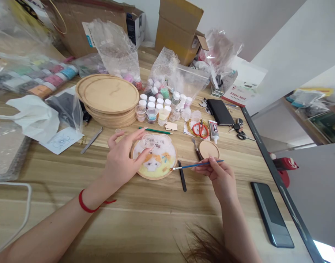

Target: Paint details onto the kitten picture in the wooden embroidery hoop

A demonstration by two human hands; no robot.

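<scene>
My right hand (218, 173) pinches a thin paintbrush (193, 165) with a blue handle, its bristles pointing left over the lower right of a round wooden plaque (156, 178). On the plaque a picture shows a figure with orange hair, a yellow ground and some lettering near the top. My left hand (126, 151) reaches over the plaque's left side, thumb and index finger closed around a small clear plastic cup (148, 141). Another clear round piece (165, 139) lies just right of it. Black tweezers (182, 177) rest between the plaque and my right hand.
Behind the plaque lie a green pencil (156, 130) and several small white-lidded jars (151, 104). Stacked wooden discs (108, 95) stand at back left. Red-handled scissors (200, 129), a glue tube (213, 131) and a small wooden disc (209, 149) are right. A phone (271, 213) lies near the right edge.
</scene>
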